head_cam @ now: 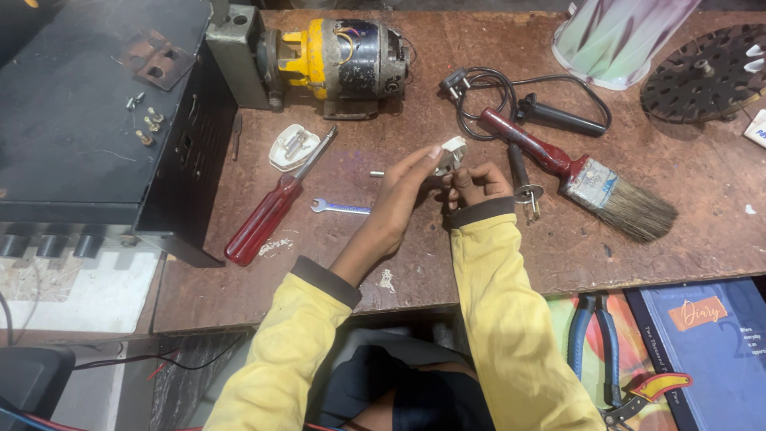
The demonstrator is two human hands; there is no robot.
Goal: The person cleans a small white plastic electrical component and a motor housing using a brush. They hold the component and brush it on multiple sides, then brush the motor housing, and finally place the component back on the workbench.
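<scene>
Above the brown desk (495,255), the left hand (399,203) pinches a small white plug part (452,152) in its grip, fingertips pressed on it, while the right hand (476,185) is curled shut just beside and under the same part, touching it. Left of the grip lie a blue spanner (339,208), a red-handled screwdriver (267,213) and 1 white plug (292,147). Right of it lies a paintbrush (586,177).

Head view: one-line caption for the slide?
Both hands, left hand and right hand, hold a white plug part over a workbench strewn with tools.
</scene>
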